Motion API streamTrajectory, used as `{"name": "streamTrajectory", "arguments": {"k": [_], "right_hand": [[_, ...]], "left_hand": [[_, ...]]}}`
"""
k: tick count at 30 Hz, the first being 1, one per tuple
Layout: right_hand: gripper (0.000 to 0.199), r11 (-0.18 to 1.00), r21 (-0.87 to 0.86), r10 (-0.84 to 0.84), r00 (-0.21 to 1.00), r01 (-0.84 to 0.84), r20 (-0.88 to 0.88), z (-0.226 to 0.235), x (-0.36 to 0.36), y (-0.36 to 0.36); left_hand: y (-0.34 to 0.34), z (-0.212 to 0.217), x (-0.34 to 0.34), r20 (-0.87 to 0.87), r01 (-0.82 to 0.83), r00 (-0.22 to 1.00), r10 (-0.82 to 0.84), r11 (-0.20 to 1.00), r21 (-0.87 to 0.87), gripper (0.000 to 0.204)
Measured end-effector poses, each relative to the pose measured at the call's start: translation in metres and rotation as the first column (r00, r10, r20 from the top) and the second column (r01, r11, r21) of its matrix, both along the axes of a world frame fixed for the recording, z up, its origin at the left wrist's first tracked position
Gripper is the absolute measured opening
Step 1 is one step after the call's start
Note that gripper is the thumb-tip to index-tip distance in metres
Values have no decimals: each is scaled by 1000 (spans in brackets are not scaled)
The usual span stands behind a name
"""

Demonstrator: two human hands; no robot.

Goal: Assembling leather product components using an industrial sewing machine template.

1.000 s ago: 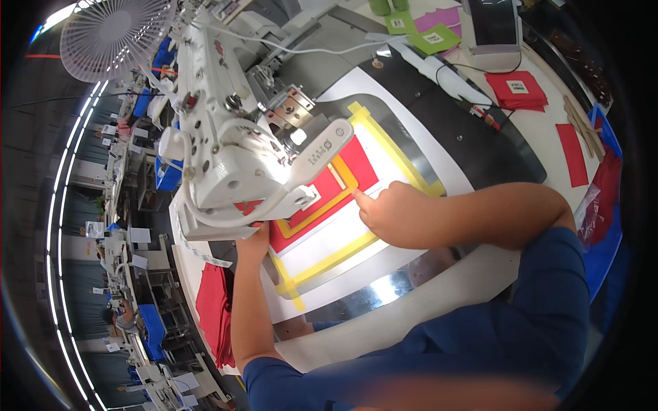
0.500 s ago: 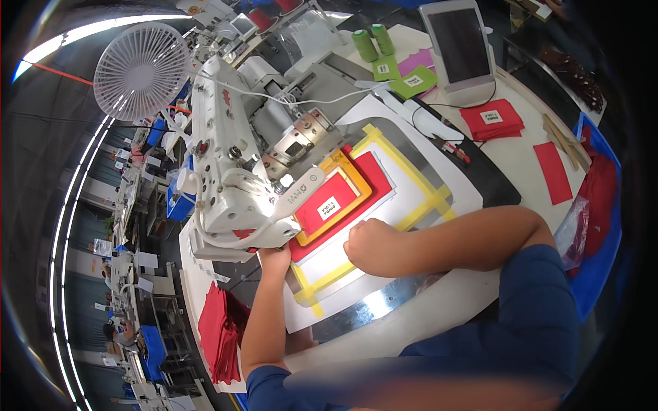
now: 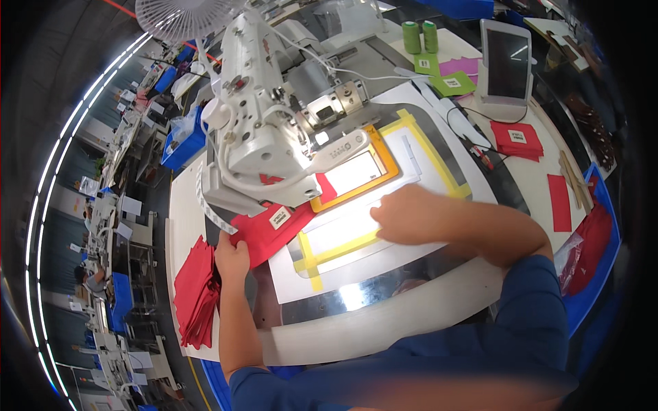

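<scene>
My left hand (image 3: 233,259) grips the left end of a red fabric piece (image 3: 264,243) with a white label, to the left of the sewing machine head (image 3: 264,140). The piece's right end still reaches the yellow clamp frame (image 3: 392,168) under the machine. My right hand (image 3: 411,214) is closed, fingers bent in, just in front of the frame over a white sheet edged with yellow tape (image 3: 336,252). Whether its fingers hold anything is hidden. A stack of red fabric pieces (image 3: 195,294) lies beside my left forearm.
On the right stand a tablet (image 3: 506,65), green thread spools (image 3: 411,38) and a red fabric pile (image 3: 510,147). A red-handled tool (image 3: 482,157) lies near cables. A blue bin (image 3: 179,152) is at left; a fan (image 3: 181,15) hangs above the machine.
The labelled red fabric has slid out leftward from the yellow frame with my left hand, baring white beneath. My right hand remains near the frame's front. The whole view has shifted.
</scene>
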State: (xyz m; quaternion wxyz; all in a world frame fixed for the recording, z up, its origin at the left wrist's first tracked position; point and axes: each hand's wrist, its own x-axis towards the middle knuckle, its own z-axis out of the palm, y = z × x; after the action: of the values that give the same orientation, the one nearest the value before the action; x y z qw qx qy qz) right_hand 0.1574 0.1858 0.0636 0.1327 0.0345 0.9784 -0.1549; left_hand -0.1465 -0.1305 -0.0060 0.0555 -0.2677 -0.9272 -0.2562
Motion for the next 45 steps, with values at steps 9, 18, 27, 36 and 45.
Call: {"name": "streamTrajectory", "arguments": {"k": [9,18,27,36,45], "right_hand": [[24,751,-659,-552,516,-33,-655,113,75,67],[32,853,-413,-235,473,-319,-849,142,21,85],[42,803,-166,46,337,-573,-940,221,20,70],[53,757,-169,-36,217,-631,-975,194,46,46],[51,738,-528,-351,429,-420,-832,81,19,14]], "left_hand": [[-8,-16,22,-369,34,927,-61,996,-80,46],[-23,-15,55,-188,273,940,-286,958,-92,56],[-65,-24,98,-166,282,939,-301,951,-129,51],[11,-3,44,-253,325,889,-381,915,-239,33],[39,-8,32,-167,446,778,-606,719,-534,12]]}}
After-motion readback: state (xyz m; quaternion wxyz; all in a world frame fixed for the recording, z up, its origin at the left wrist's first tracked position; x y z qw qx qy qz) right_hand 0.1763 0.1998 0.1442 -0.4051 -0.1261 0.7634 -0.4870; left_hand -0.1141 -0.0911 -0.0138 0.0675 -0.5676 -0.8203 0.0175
